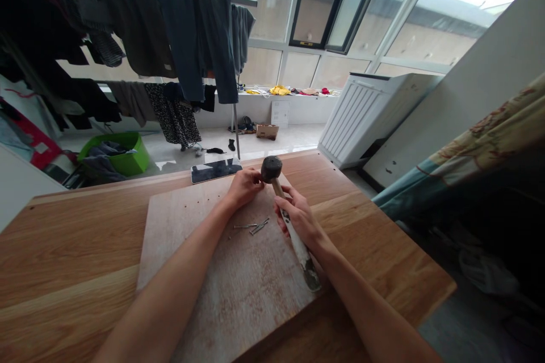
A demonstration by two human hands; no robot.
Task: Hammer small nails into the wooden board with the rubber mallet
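Note:
My right hand (298, 215) is wrapped round the handle of a rubber mallet (293, 232). The mallet's black head (271, 168) is just beside the fingertips of my left hand (246, 186). Those fingers are pinched together near the far right part of a worn, whitish wooden board (230, 283); whatever they hold is hidden or too small to make out. Several loose nails (258, 227) lie on the board between my forearms. A row of small dark dots, nail heads or holes, runs along the board's far left part.
The board rests on a wooden table (68, 249). A dark-screened phone (216, 171) lies at the table's far edge. Beyond are a green tub (134, 153) of clothes, hanging laundry (179, 28) and a white washing machine (361, 113). A curtain (468, 153) hangs at right.

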